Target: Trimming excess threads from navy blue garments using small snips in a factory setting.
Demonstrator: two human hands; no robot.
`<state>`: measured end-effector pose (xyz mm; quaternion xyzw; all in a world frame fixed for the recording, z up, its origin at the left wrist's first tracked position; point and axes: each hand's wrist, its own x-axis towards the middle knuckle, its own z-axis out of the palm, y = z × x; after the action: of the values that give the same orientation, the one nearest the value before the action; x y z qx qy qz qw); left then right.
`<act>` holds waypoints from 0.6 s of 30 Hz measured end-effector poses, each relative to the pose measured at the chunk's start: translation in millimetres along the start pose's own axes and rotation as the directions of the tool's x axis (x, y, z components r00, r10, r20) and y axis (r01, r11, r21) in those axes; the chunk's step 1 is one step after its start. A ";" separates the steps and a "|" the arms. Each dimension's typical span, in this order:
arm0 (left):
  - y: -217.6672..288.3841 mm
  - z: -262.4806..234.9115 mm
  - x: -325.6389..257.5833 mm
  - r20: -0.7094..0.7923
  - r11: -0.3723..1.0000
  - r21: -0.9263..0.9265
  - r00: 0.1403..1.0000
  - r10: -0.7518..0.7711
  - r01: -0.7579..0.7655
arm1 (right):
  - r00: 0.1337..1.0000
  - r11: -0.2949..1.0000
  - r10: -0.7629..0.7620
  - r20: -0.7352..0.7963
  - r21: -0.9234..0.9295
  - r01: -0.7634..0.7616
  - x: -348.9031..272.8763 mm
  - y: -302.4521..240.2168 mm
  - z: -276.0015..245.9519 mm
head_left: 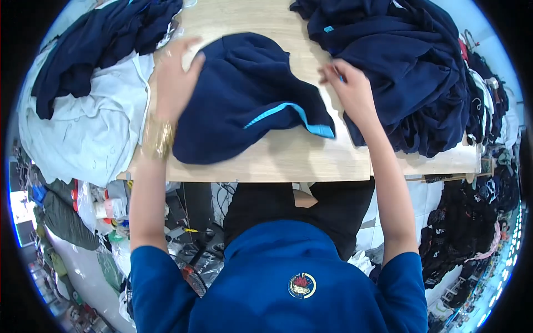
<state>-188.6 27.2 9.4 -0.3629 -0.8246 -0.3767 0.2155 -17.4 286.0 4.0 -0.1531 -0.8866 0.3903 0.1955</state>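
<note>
A navy garment piece [233,94] lies crumpled on the wooden table in front of me, a light-blue strip [319,130] running along its lower right edge. My left hand [176,80], slightly blurred, is at the garment's upper left side with thumb and fingers apart; it holds nothing that I can see. To the right of the garment, apart from it, my right hand [348,83] has its fingers curled together. A small blue bit shows between those fingers, too little to name. A gold-coloured bracelet or band [159,136] is around my left wrist.
A large heap of navy garments [400,72] covers the table's right side. At the left lie white cloth [91,122] and more navy garments [105,44]. The table's front edge [266,178] runs just before my body. Bags and cloth crowd the floor on both sides.
</note>
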 end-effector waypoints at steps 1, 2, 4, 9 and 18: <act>17.5 -5.6 -17.5 0.165 0.973 -0.199 0.983 -0.082 0.114 | 0.999 0.998 0.027 0.031 -0.057 -0.025 -11.9 7.7 -6.1; 29.7 -6.5 -34.8 0.299 0.948 -0.267 0.950 -0.088 0.172 | 0.992 0.992 0.122 0.026 -0.026 -0.121 -23.9 21.8 -10.2; 42.3 0.1 -61.8 0.392 0.928 -0.317 0.918 -0.062 0.198 | 0.976 0.977 0.215 0.022 0.009 -0.215 -40.0 43.5 -8.6; 67.3 35.5 -69.3 0.405 0.899 -0.328 0.903 -0.144 0.291 | 0.931 0.946 0.321 -0.175 0.097 -0.308 -54.7 62.0 16.4; 82.2 65.0 -91.0 0.919 -0.169 -0.382 0.354 -0.173 0.909 | 0.987 0.959 -0.131 0.091 0.264 0.103 -105.5 -6.1 62.1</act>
<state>-72.7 75.3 -50.2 -0.0563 -0.4819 -0.6967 -0.5284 45.5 198.1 -53.8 -0.0525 -0.8448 0.4980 0.1886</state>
